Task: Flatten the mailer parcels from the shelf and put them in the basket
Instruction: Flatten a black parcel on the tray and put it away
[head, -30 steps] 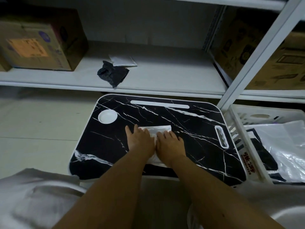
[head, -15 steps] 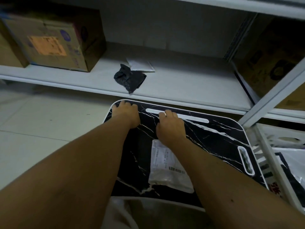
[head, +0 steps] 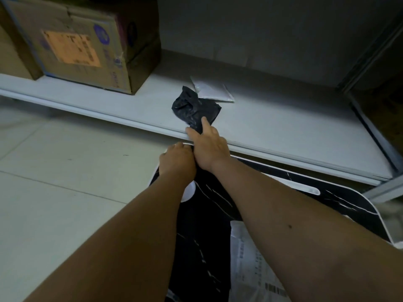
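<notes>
pinching the near corner of the crumpled black mailer [head: 194, 109] at the shelf [head: 272, 127] edge, the right hand [head: 208, 147] reaches past the left hand [head: 177, 159] (fingers curled over the lap table's [head: 200, 236] far rim), white mailer [head: 212, 91] just behind.

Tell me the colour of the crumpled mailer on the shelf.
Black, seen in the head view: the crumpled mailer.

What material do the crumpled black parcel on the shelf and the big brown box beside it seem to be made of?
The crumpled black mailer parcel, pinched by the right hand, looks like thin plastic film: slightly glossy, with many sharp wrinkles. The big brown box looks like matte corrugated cardboard, with folded flaps, tape along its edges and an orange paper label. The dim light leaves both somewhat open.
</notes>
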`<state>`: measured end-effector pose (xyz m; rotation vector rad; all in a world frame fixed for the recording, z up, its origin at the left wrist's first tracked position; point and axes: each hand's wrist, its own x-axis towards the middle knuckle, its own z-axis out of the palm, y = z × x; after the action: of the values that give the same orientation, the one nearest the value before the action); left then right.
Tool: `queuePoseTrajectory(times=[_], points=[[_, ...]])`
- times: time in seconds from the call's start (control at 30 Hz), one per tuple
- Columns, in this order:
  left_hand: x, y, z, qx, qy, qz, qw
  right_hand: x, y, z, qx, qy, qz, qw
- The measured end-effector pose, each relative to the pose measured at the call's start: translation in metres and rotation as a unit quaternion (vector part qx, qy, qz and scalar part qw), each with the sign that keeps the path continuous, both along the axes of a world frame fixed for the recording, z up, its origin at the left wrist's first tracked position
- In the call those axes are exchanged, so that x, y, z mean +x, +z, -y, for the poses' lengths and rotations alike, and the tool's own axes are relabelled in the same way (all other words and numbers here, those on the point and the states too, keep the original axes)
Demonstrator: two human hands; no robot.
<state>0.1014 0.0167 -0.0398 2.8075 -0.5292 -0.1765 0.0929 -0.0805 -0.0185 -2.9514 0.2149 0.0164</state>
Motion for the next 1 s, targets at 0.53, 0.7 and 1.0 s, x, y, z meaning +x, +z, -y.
queuePoseTrajectory(times=[0.53, 0.7, 1.0], points=[[-0.005, 0.03, -0.025, 0.017, -0.007, -0.04, 0.999, -0.054, 0.01, 0.006, -0.002, -0.043, 0.038, 0.998], [-0.041, 0.055, -0.035, 0.091, -0.072, -0.104, 0.988, -0.125, 0.019, 0.002, 0.038, -0.076, 0.032, 0.996], [-0.171, 0.058, -0.012, 0.05, -0.112, -0.199, 0.972, -0.265, 0.022, -0.003, 0.059, -0.143, 0.028, 0.988]])
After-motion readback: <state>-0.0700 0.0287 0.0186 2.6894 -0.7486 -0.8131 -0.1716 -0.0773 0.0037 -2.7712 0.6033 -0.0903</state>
